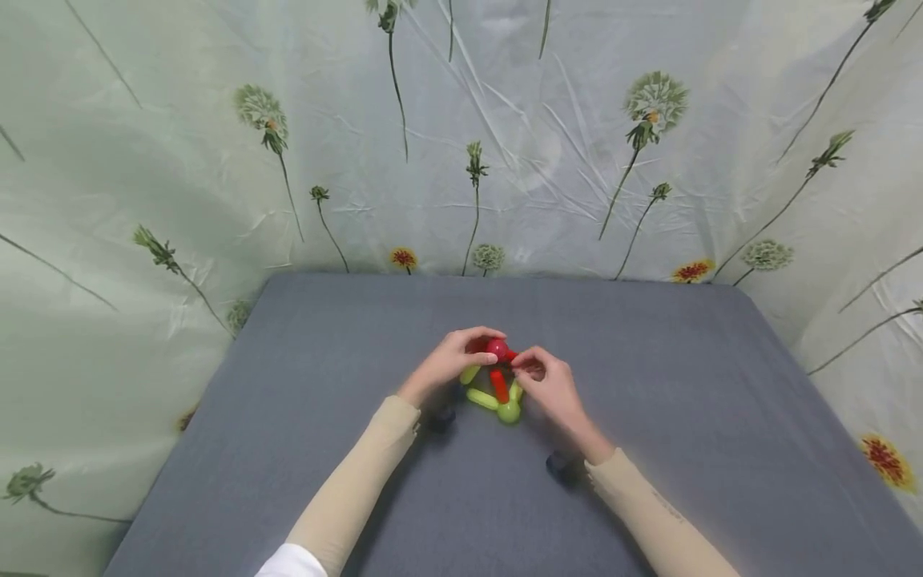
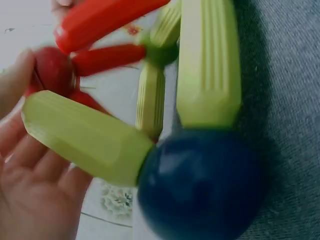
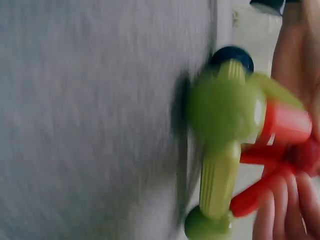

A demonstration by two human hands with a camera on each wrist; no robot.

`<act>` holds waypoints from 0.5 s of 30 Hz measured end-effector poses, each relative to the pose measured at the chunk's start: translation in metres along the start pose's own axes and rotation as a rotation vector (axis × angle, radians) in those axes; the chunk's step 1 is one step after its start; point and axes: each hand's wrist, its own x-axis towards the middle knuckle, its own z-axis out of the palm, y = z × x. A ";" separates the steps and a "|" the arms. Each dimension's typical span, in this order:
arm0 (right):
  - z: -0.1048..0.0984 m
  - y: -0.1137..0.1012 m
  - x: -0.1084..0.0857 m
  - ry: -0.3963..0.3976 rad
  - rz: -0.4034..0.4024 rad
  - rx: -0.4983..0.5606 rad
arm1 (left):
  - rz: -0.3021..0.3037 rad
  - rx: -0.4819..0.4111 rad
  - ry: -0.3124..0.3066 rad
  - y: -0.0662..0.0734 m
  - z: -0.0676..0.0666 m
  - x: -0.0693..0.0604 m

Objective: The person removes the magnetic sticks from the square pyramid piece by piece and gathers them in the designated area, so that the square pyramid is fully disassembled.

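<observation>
Grips the red ball [image 1: 497, 349] in the left hand [image 1: 454, 354], with fingers curled over the far side and thumb along the near side. Pinches the far red stick [image 1: 511, 355] narrowly between thumb and fingertips of the right hand [image 1: 554, 389], just right of the red ball. Sits, as a framework of balls and sticks, near the middle of the grey worktop [image 1: 346, 353], under and between both hands. Includes a near red stick [image 1: 499, 385], slanting up from the near green ball [image 1: 509, 412] towards the red ball; cannot tell whether touching at the upper end. Has one yellow-green stick [image 1: 481, 398] running left from the near green ball and another leading off to the right, partly behind the right hand. Includes, in the left wrist view, a blue ball [image 2: 200, 185] low beside the worktop, joined to two yellow-green sticks, one of them reaching up towards the red ball. Includes also, in the right wrist view, a second green ball [image 3: 207, 223], linked to the near green ball by a ribbed yellow-green stick. Backs onto a pale curtain [image 1: 548, 160] printed with dandelions. Wears a small dark block [image 1: 441, 418] beneath the left wrist.
</observation>
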 end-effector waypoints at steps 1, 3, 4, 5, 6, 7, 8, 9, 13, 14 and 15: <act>-0.002 0.001 0.001 0.020 -0.008 -0.022 | 0.004 -0.041 -0.028 0.000 0.000 0.000; -0.005 0.005 0.004 0.013 -0.026 -0.085 | 0.013 -0.081 -0.057 0.000 -0.001 0.000; -0.006 0.006 0.005 -0.014 -0.029 -0.118 | 0.016 -0.081 -0.059 0.000 -0.001 -0.001; -0.006 0.008 0.006 -0.046 -0.026 -0.144 | 0.025 -0.059 -0.053 0.000 -0.001 -0.001; -0.006 0.009 0.006 -0.076 -0.012 -0.146 | 0.035 -0.021 -0.042 0.000 -0.001 -0.001; -0.006 0.009 0.006 -0.101 0.001 -0.143 | 0.045 0.025 -0.028 0.000 -0.001 -0.002; -0.005 0.009 0.005 -0.113 0.009 -0.134 | 0.051 0.076 -0.015 0.000 0.000 -0.003; -0.004 0.008 0.004 -0.113 0.016 -0.125 | 0.054 0.119 -0.004 0.000 0.000 -0.003; 0.001 0.003 -0.002 -0.067 0.035 -0.108 | 0.079 0.226 0.035 0.002 0.003 -0.005; 0.002 0.002 -0.004 -0.060 0.036 -0.106 | 0.081 0.226 0.044 0.002 0.003 -0.004; 0.003 0.001 -0.005 -0.057 0.038 -0.107 | 0.086 0.223 0.053 0.002 0.004 -0.004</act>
